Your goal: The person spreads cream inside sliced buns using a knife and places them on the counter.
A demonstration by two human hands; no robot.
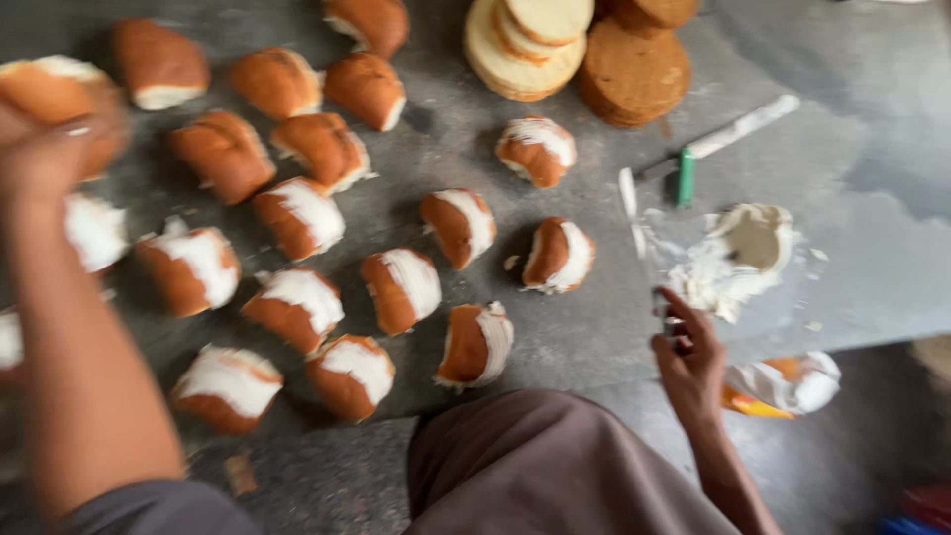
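My left hand (pixel 45 149) is raised at the far left, closed on a brown bun (pixel 54 94) with white cream on its top. My right hand (pixel 688 362) at the lower right grips the handle of a spreading knife (pixel 634 213); its cream-smeared blade points away from me toward the counter. Just right of the blade lies a mound of white cream (pixel 738 258) on the grey stone counter (pixel 594 327). Several cut buns with cream on their faces (pixel 401 287) lie spread over the counter between my hands.
Round flat cake layers, pale (pixel 520 50) and brown (pixel 634 74), are stacked at the back. A second knife with a green band (pixel 723 139) lies behind the cream. A crumpled wrapper (pixel 788 386) sits past the counter's front edge. My brown-clad lap (pixel 555 466) is below.
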